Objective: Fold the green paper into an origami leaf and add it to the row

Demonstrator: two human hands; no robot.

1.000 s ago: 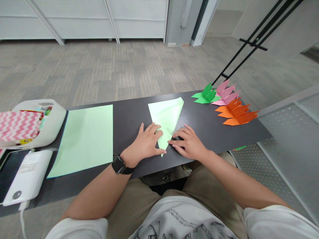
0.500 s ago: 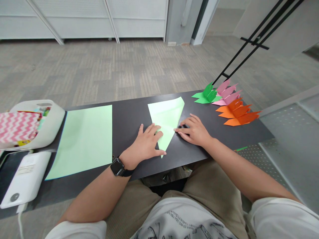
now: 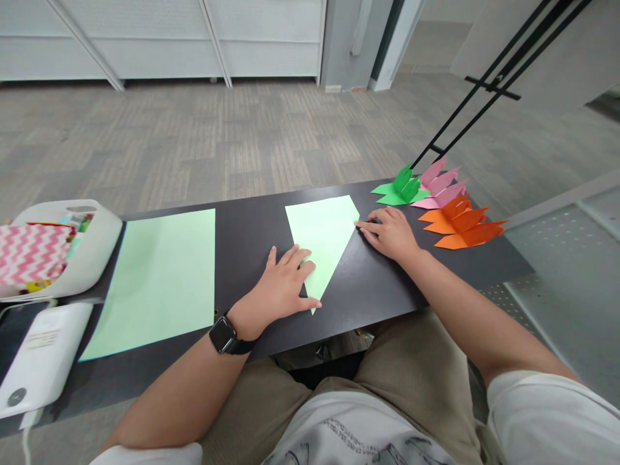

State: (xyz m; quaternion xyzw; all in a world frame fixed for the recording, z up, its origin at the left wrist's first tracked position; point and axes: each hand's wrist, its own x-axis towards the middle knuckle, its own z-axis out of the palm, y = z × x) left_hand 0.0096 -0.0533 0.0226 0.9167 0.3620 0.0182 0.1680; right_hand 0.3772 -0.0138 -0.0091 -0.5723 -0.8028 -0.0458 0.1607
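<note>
A pale green sheet of paper (image 3: 323,232), folded into a kite-like shape, lies on the dark table with its narrow point toward me. My left hand (image 3: 287,284) rests over its lower left edge, fingers spread and holding nothing. At the paper's right corner is my right hand (image 3: 390,235), a fingertip extended onto the folded edge and its other fingers loosely bent. A small dark patch shows between those fingers; I cannot tell whether it is shadow. My left wrist wears a black watch (image 3: 223,334).
Flat pale green sheets (image 3: 162,274) lie to the left, beside a white basket (image 3: 99,255) and a white power bank (image 3: 46,355) with a cable. Folded paper flowers stand at the right: green (image 3: 400,187), pink (image 3: 440,184) and orange (image 3: 460,225). The table (image 3: 252,226) is narrow.
My right hand has slid up and to the right along the paper's right edge to the corner. That edge now lies flatter and straighter. My left hand stays in place on the paper.
</note>
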